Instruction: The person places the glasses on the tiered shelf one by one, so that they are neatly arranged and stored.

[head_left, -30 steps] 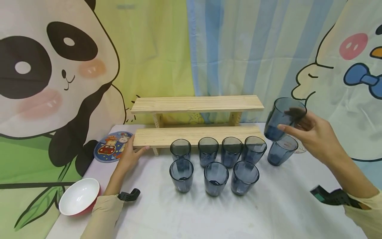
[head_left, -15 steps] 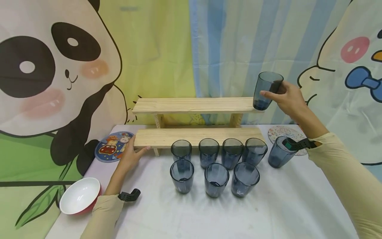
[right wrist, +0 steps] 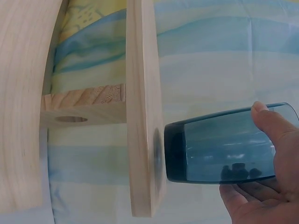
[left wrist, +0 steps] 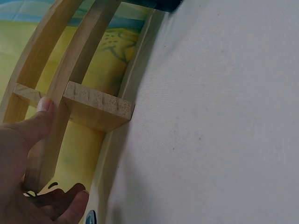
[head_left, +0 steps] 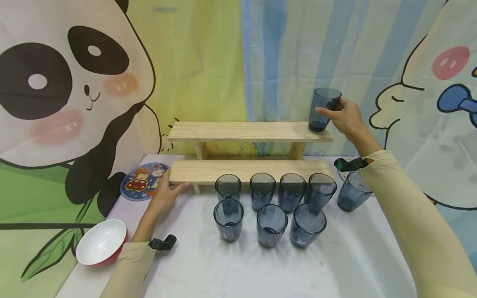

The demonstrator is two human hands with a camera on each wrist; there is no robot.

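My right hand (head_left: 349,118) grips a blue-tinted drinking glass (head_left: 320,108) by its side, thumb in front. The glass is upright over the right end of the upper board of a two-tier wooden shelf (head_left: 238,130). In the right wrist view a thin gap shows between the base of the glass (right wrist: 219,147) and the board (right wrist: 144,112). At the left end of the lower board (head_left: 246,170), my left hand (head_left: 164,194) holds on, its thumb on the front edge. The left wrist view shows the other fingers (left wrist: 74,205) around the board's end.
Several matching glasses (head_left: 270,225) stand in two rows before the lower board. Another glass (head_left: 352,192) stands to their right, by a mostly hidden round mat. A round blue mat (head_left: 139,184) and a white bowl (head_left: 101,242) lie at left. Printed curtains (head_left: 208,62) hang behind.
My right hand has carried the glass from above the right side of the table up and left, over the upper board's right end. My left hand has stayed on the lower board.
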